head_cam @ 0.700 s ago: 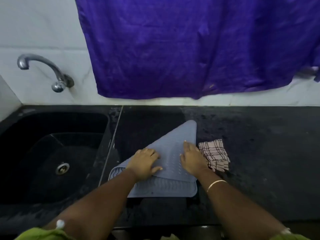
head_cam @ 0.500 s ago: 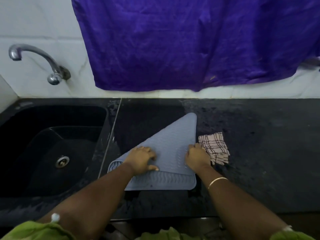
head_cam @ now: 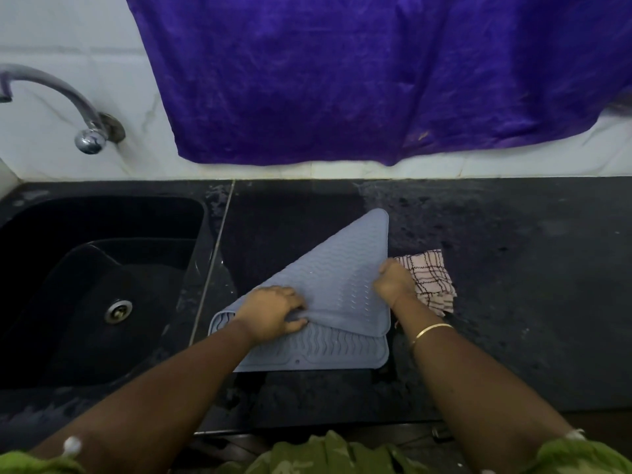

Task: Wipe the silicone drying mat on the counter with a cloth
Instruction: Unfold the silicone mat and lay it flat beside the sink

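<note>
On the dark speckled worktop, just right of the black sink, lies the grey silicone mat, folded diagonally into a triangle, its wavy ribs showing. Left hand pinches the folded flap's near edge and right hand closes on its right edge, likely to open it flat for wiping. Touching the right hand, the soft checked cloth waits crumpled.

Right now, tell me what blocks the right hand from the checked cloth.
Nothing visible does. The right hand pinches the folded mat's right edge, and the checked cloth lies on the counter directly beside it. The left hand grips the mat's fold.
</note>
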